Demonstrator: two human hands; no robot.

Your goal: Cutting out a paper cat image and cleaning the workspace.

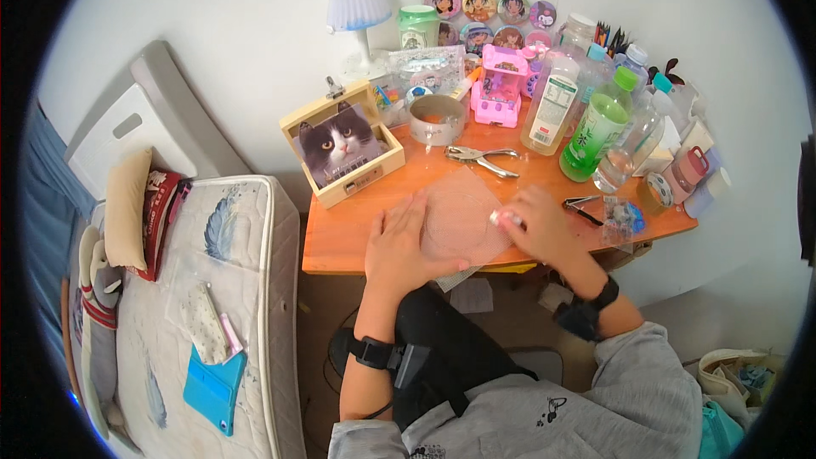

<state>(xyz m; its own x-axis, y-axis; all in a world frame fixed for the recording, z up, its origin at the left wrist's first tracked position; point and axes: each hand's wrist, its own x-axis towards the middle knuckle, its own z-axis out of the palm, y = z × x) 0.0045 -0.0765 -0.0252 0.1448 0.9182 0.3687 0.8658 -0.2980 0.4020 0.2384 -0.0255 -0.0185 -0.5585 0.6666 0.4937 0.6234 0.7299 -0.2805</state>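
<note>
A thin pinkish sheet (459, 225) with a faint circle marked on it lies at the table's front edge. My left hand (401, 238) rests flat on the sheet's left side, fingers spread, pressing it down. My right hand (541, 223), slightly blurred, is closed by the sheet's right edge. A small white block (496, 218) pokes out between its thumb and fingers; its exact kind cannot be made out. Beyond the sheet lies a silver plier-type hole punch (482, 159). A wide roll of clear tape (437, 121) stands behind it.
A wooden box (342, 146) with a cat picture sits at the left. Several bottles, among them a green one (597, 126), crowd the right, behind black-handled nippers (585, 209). Farther back are a pink toy machine (500, 87) and a lamp (360, 17). A bed (170, 204) adjoins.
</note>
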